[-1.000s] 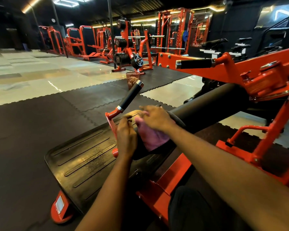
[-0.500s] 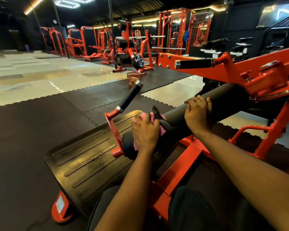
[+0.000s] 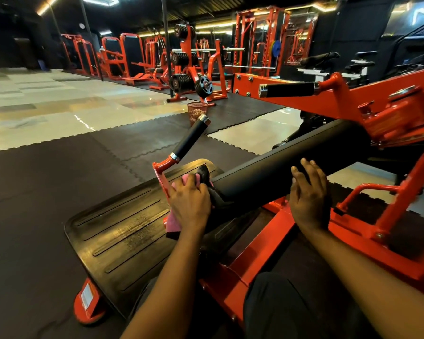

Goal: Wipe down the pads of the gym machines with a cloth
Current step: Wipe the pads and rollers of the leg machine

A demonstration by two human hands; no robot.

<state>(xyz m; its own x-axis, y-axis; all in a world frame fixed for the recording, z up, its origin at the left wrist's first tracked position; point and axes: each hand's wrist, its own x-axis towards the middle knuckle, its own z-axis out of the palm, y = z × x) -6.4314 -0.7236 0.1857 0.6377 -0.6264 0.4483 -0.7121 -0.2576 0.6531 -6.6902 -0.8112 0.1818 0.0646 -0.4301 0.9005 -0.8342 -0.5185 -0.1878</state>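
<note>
Ribbed black footplate (image 3: 123, 231) sits left of and below the left hand (image 3: 190, 204). Left hand is at the near end of the black roller pad (image 3: 267, 177), fingers curled over a pink cloth (image 3: 173, 220) and gripping it against the pad end. Cloth shows pink above the knuckles and hangs out below the palm. Just beyond that hand a black foam handle grip (image 3: 190, 140) angles up from an orange bracket. Further back are a mesh bin (image 3: 196, 112) and a loaded plate rack (image 3: 184, 80). Roller pad runs from the left hand up and right, under the right hand (image 3: 309, 199). Right hand lies flat on top of the pad, fingers straight and slightly spread, gripping nothing. The hands are well apart along the pad. Orange machine frame (image 3: 367, 94) is above and right of the right hand.
</note>
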